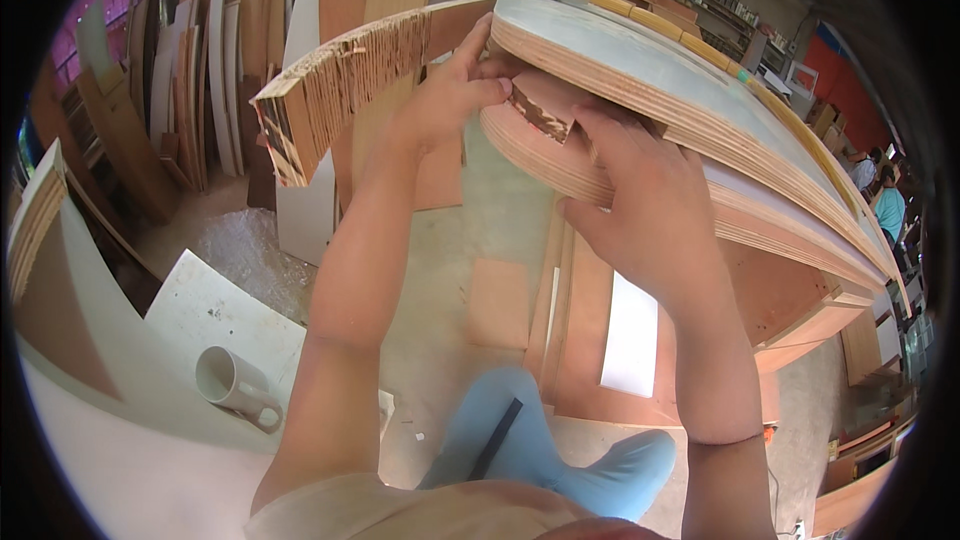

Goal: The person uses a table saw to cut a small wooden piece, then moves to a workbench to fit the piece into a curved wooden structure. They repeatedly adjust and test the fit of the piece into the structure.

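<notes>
My left hand [462, 90] is at the rounded end of a thick plywood panel [600, 45] with a pale top. Its thumb points toward a short wooden block [540, 112] in the gap below that panel; what the curled fingers grip is hidden. Behind this hand, a curved wooden strip [350, 75] with many close saw cuts stretches to the left. My right hand [650, 185] reaches into the same gap. Its fingers lie over a lower rounded plywood panel [535, 150], beside the block, with the thumb against the lower edge.
Tall boards [190, 60] lean at the back left. On a white board [215, 305] at lower left lies a tipped mug [235, 388], near clear plastic wrap [255, 250]. Wooden carcass parts [780, 290] stand under the panels. Shelves [715, 5] and a person [888, 205] are farther right.
</notes>
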Available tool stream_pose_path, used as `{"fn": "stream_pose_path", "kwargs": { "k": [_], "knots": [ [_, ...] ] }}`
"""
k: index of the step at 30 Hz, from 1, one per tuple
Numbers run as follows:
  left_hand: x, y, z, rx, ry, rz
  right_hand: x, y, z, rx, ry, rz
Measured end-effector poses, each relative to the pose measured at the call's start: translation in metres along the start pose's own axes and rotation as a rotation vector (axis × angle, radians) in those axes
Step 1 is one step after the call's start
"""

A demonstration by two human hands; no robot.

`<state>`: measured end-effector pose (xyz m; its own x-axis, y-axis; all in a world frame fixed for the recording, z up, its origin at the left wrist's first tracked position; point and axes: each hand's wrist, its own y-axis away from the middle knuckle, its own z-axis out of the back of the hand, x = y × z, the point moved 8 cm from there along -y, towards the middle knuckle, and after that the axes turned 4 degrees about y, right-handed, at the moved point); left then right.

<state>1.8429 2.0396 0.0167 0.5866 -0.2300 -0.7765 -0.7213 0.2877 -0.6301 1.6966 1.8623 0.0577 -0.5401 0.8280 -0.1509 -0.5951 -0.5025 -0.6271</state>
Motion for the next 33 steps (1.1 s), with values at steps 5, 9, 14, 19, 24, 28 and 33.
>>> {"fn": "stream_pose_path", "kwargs": {
  "k": [5, 9, 14, 19, 24, 28, 33],
  "knots": [
    [-0.019, 0.004, -0.015, 0.002, -0.004, -0.024, -0.003, 0.000, 0.000, 0.014, -0.032, -0.007],
    [-0.019, 0.007, -0.013, 0.007, 0.008, -0.048, -0.004, 0.001, -0.003, 0.014, -0.054, -0.019],
    [-0.017, 0.007, -0.014, 0.011, 0.044, -0.081, -0.004, 0.001, 0.002, -0.036, -0.035, 0.026],
    [-0.014, 0.007, -0.012, 0.008, 0.047, -0.055, -0.006, -0.001, -0.005, 0.034, -0.041, 0.009],
    [-0.014, 0.008, -0.012, -0.016, 0.062, -0.058, -0.006, -0.001, -0.002, -0.006, -0.048, 0.006],
    [-0.013, 0.008, -0.012, -0.017, 0.098, -0.058, -0.006, -0.001, -0.002, 0.007, -0.043, 0.002],
    [-0.011, 0.008, -0.012, -0.013, 0.120, -0.074, -0.006, -0.002, -0.004, 0.018, -0.064, 0.001]
  ]
}}
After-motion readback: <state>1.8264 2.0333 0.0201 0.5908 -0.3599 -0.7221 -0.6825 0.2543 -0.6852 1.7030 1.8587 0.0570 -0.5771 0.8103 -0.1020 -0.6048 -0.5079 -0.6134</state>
